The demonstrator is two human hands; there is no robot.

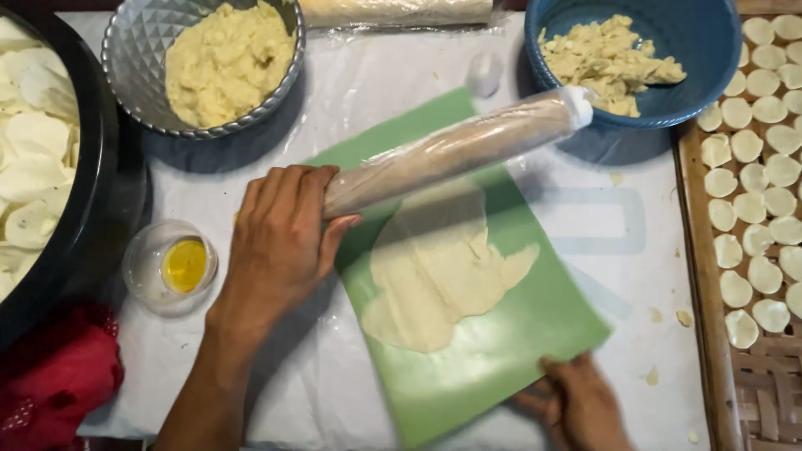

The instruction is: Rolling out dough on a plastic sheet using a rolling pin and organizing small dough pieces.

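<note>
Right hand: your right hand [576,401] sits at the near edge, fingers pressed on the corner of the green sheet [501,334] — how tightly they close you cannot tell from here.
Green sheet: it lies slanted on the white plastic table cover [317,384], with a thin, ragged layer of rolled dough [434,276] spread on it.
Left hand: your left hand [280,242] is wrapped around the near end of the rolling pin [455,150], fingers curled fully over it.
Rolling pin: sheathed in clear film, it lies slantwise across the far edge of the dough, its far end pointing at the blue bowl [693,42].
Small cup: a clear plastic cup [171,267] with yellow liquid stands just left of your left hand.
Left side: a dark pan [100,184] holds pale dough rounds; a red cloth [58,376] lies near it.
Right side: a woven tray [752,392] carries rows of cut dough discs [756,175].
Far edge: a faceted metal bowl [134,58] holds a dough mass; the blue bowl holds torn scraps — a film-wrapped roll [393,12] lies between them.
</note>
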